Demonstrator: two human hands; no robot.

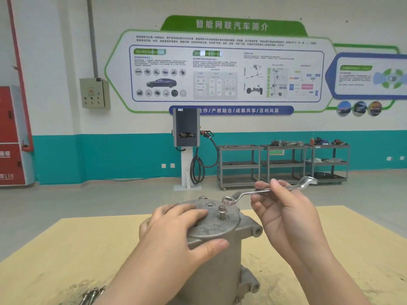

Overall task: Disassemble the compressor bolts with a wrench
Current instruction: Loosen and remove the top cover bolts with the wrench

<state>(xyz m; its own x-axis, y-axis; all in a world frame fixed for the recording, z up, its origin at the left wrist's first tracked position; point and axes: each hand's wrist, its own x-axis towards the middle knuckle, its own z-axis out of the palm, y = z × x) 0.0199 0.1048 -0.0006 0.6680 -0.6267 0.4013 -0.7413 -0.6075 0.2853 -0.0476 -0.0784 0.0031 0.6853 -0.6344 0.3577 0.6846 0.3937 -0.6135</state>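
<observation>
A grey metal compressor (217, 258) stands upright on the wooden table (341, 249). One bolt (221, 211) sticks up, partly raised, from its round top cover. My left hand (176, 232) lies over the left side of the cover, fingers on top and thumb against the rim. My right hand (284, 208) pinches the shaft of a silver double-ended ring wrench (262, 191). The wrench's near ring hovers just above and to the right of the bolt, not on it.
Several loose bolts (91, 296) lie on the table at the lower left, beside my left forearm. Far behind stand a charging post (187, 148) and grey shelf carts (284, 164) along the wall.
</observation>
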